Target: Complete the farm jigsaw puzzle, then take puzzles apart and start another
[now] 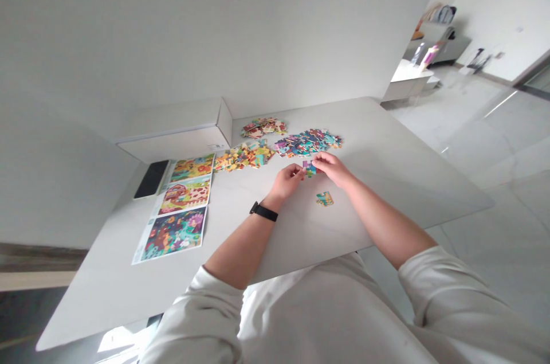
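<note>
Picture sheet lay at left, likely for easy viewing; the left hand pinched purple-and-blue jigsaw pieces over the tabletop, while the right hand pinched their upper right, probably to steady them. Behind, a white box, then loose-piece piles, bounded the space; a small jigsaw section lay between the forearms.

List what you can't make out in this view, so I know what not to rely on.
All in the head view:
- Held pieces: the left hand and right hand cover parts of their edges, hiding the exact grip.
- Blue pile, yellow pile, red pile: upper pieces hide the lower ones.
- Box label: too small to read.
- Bottles: too blurred to read any markings.
</note>
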`<state>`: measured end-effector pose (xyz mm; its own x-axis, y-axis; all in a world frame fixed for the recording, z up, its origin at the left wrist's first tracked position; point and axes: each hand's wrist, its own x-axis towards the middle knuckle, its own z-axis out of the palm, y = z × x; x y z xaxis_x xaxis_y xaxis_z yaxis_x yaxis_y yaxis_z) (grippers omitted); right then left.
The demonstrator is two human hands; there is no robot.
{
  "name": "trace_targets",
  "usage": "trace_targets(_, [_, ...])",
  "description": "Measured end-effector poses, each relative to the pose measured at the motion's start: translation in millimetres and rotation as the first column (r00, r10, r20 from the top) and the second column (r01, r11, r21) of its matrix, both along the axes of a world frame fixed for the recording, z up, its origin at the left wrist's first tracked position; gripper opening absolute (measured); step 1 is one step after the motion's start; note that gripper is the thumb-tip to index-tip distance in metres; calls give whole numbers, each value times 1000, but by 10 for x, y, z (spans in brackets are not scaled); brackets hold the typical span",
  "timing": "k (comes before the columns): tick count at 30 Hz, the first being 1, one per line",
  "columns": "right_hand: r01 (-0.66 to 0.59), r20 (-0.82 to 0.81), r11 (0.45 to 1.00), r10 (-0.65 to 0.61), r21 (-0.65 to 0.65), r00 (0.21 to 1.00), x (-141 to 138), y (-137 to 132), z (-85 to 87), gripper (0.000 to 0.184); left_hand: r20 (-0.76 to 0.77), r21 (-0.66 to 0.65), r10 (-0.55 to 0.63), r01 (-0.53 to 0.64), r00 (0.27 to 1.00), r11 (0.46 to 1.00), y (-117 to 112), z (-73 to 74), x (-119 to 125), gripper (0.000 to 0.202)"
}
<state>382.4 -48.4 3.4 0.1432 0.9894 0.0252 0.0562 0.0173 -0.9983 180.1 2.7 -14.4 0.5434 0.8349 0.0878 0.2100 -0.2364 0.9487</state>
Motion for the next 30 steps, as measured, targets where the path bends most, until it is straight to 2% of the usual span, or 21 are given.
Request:
trace_targets(5, [-6, 40, 1000, 6, 9, 999, 9, -6, -4, 44, -26, 24, -8, 9, 1000, 1000, -16, 20, -6, 47])
trace_targets(10, [-80, 119, 996, 77, 25, 990, 81, -21, 18, 46, -65, 73, -25, 30, 998, 997, -59, 73, -8, 42])
trace_targets(15, [-245, 169, 959, 268, -141, 949, 279, -86, 137, 48, -144, 162, -78, 101, 987, 982, -98, 166, -43, 46])
trace_targets(18, [-311, 185, 912, 365, -269, 912, 396, -132, 192, 47, -196, 243, -33, 81, 980, 967, -100, 195, -74, 43])
trace_targets(21, [-316, 233, 870, 420, -378, 877, 451, -158, 209, 43, -233, 333, -9, 88, 972, 939, -93, 185, -83, 31])
trace_targets(26, [-300, 277, 827, 465, -475, 841, 415, -168, 200, 37, -257, 447, -82, 194, 963, 873, -108, 147, -59, 18])
trace_targets(30, [-282, 299, 831, 457, -480, 838, 376, -178, 191, 37, -265, 469, -126, 242, 956, 850, -133, 134, -43, 18])
